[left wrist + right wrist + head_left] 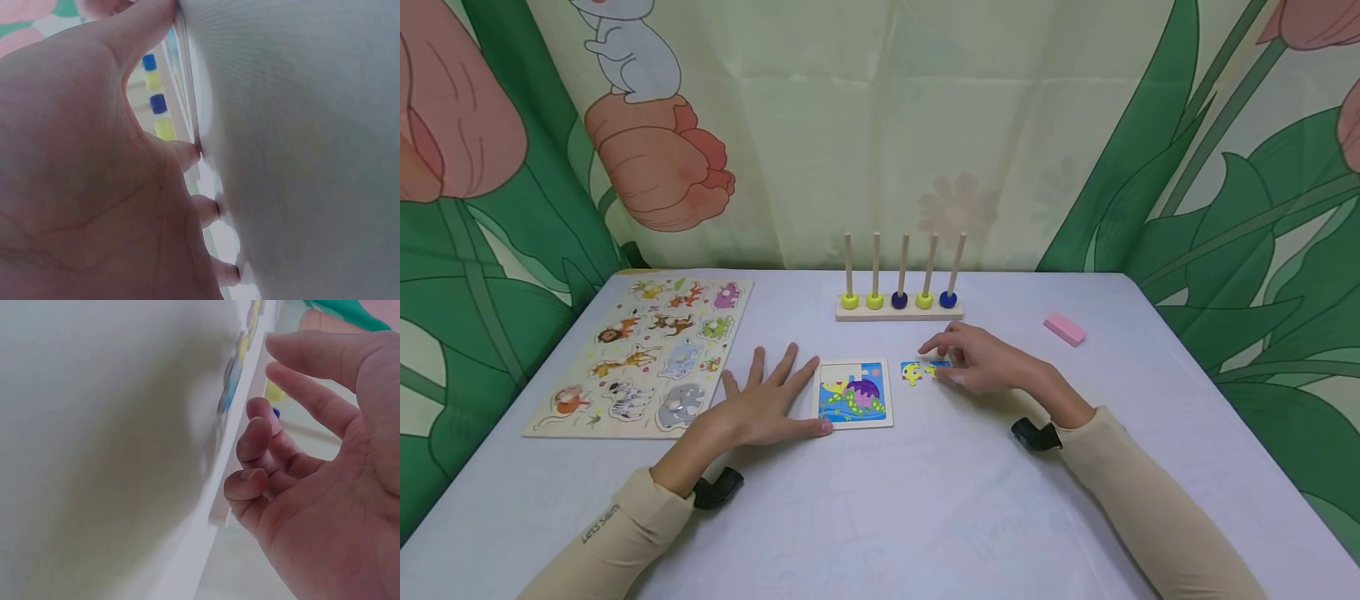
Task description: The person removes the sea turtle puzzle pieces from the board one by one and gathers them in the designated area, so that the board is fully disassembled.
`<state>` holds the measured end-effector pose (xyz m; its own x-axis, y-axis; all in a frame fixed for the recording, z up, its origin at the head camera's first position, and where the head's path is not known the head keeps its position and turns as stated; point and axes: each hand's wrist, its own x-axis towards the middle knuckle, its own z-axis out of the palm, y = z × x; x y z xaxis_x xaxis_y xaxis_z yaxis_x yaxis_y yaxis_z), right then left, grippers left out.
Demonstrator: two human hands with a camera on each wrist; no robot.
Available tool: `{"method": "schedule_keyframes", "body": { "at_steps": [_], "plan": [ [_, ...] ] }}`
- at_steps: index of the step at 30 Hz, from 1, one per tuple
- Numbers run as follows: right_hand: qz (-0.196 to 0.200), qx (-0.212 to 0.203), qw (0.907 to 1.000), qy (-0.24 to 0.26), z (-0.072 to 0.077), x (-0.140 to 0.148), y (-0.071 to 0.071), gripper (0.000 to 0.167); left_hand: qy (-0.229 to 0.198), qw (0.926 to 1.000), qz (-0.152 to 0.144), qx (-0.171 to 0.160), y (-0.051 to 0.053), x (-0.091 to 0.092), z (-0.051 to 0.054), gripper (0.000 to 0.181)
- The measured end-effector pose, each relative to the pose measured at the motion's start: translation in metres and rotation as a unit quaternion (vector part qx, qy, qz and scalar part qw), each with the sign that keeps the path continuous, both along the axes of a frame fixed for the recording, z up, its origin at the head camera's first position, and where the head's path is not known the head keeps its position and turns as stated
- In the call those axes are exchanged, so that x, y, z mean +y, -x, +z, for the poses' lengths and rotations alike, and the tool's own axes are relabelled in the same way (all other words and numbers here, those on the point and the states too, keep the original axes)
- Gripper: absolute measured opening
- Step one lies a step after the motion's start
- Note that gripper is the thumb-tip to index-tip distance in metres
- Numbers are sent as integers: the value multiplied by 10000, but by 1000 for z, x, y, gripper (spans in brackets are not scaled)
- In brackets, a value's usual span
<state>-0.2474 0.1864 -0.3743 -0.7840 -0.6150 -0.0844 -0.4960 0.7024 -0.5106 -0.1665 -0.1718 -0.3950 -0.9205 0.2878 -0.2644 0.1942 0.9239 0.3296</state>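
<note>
A small square jigsaw puzzle in a white frame (853,422) lies on the table, its picture a purple-shelled turtle on blue. My left hand (762,410) is spread flat at its left side, thumb at the lower left corner and index fingertip by the upper left edge. In the left wrist view the palm of the left hand (94,169) fills much of the picture. Right of the frame are loose yellow-and-blue puzzle pieces (912,373), partly covered by my right hand (981,360). That hand hovers with thumb and index finger apart; the right wrist view shows nothing between its fingers (253,439).
Behind the puzzle stands a wooden peg rack (880,315) with yellow and dark blue beads on its upright pegs. A large animal puzzle board (568,427) lies at the left. A pink block (1064,328) sits at the right. A printed curtain (850,125) hangs behind the table.
</note>
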Motion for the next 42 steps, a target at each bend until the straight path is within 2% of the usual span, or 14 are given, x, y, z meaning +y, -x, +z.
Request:
{"method": "schedule_keyframes", "body": {
  "at_steps": [2,4,20,28,34,42],
  "plan": [
    [54,7,10000,65,0,-7,0,37,27,10000,16,-13,0,0,0,114],
    [126,18,9999,116,-1,-14,0,36,13,9999,22,-99,-2,2,5,112],
    [534,24,9985,137,-5,-63,2,29,211,9996,83,-177,1,5,6,110],
    [785,-60,9969,2,-5,-82,1,24,100,9997,76,-189,0,4,7,113],
    [841,-93,9964,-109,-6,-86,1,22,11,9998,59,-170,1,2,4,115],
    [766,-205,9967,-185,-5,-88,1,22,25,10000,54,-18,4,0,-7,118]
  ]
}}
